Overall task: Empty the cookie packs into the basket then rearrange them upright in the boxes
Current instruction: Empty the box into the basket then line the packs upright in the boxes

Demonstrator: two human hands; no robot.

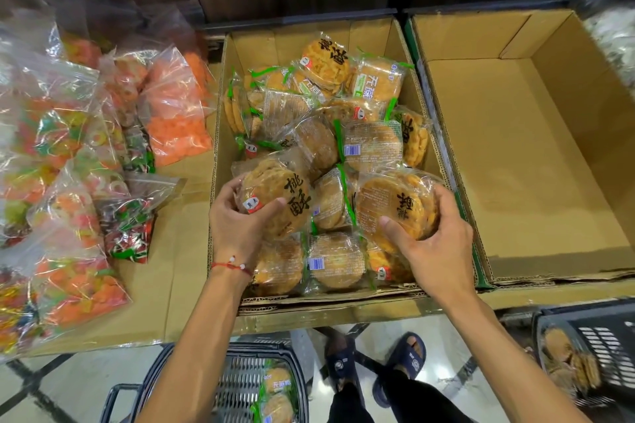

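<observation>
A cardboard box [220, 134] in the middle holds several clear packs of round golden cookies lying jumbled. My left hand [237, 227] grips one cookie pack [275, 199] with black characters at the box's front left. My right hand [436, 251] grips another cookie pack [395, 203] at the front right. To the right stands a second cardboard box [536, 134] with nothing in it. On the floor below, a dark basket [237, 385] holds cookie packs [276, 395].
Clear bags of colourful candy [68, 161] cover the shelf at left. Another dark basket [598, 347] with cookie packs sits at the lower right. My sandalled feet [374, 364] stand on the tiled floor between the baskets. A wooden wall backs the shelf.
</observation>
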